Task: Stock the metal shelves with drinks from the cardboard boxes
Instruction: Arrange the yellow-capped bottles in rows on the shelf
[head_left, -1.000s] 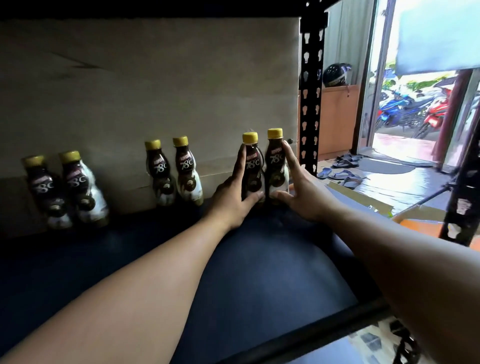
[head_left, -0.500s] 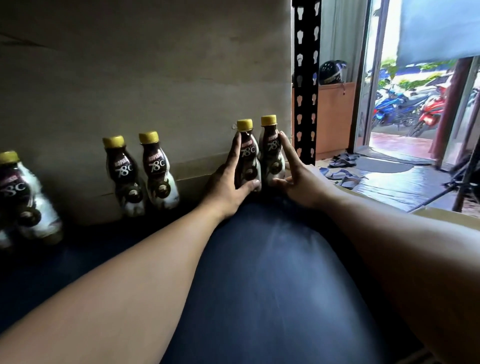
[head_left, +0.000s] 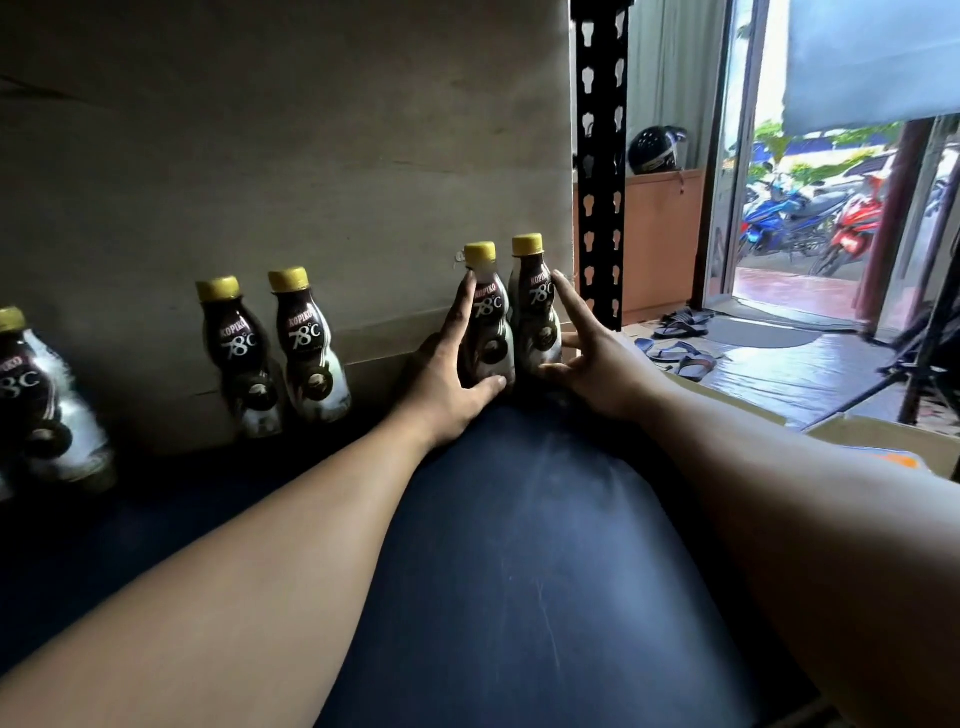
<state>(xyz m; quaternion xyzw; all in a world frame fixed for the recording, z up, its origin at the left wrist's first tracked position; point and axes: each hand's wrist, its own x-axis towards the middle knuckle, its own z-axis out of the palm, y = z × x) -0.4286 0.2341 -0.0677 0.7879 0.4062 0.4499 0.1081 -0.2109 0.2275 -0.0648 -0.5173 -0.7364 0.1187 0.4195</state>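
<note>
Two dark Kopiko 78°C bottles with yellow caps stand side by side at the back right of the dark blue shelf board (head_left: 519, 545), against a cardboard sheet (head_left: 311, 156). My left hand (head_left: 447, 384) grips the left bottle (head_left: 491, 322), fingers behind it and thumb across its base. My right hand (head_left: 597, 364) holds the right bottle (head_left: 537, 312) loosely, index finger along its side and thumb at its foot. Another pair of bottles (head_left: 275, 353) stands further left, and one more bottle (head_left: 36, 405) is at the far left edge.
A black perforated shelf upright (head_left: 602, 156) rises just right of the held bottles. An open cardboard box (head_left: 883, 441) sits low at the right. Beyond are sandals (head_left: 680, 353) on the floor, a helmet (head_left: 654, 150) on a counter, a tripod leg and an open doorway.
The bottles have been pushed further back against the cardboard. My right hand's grip has loosened, its fingers spreading away from the bottle. The camera moved closer and right.
</note>
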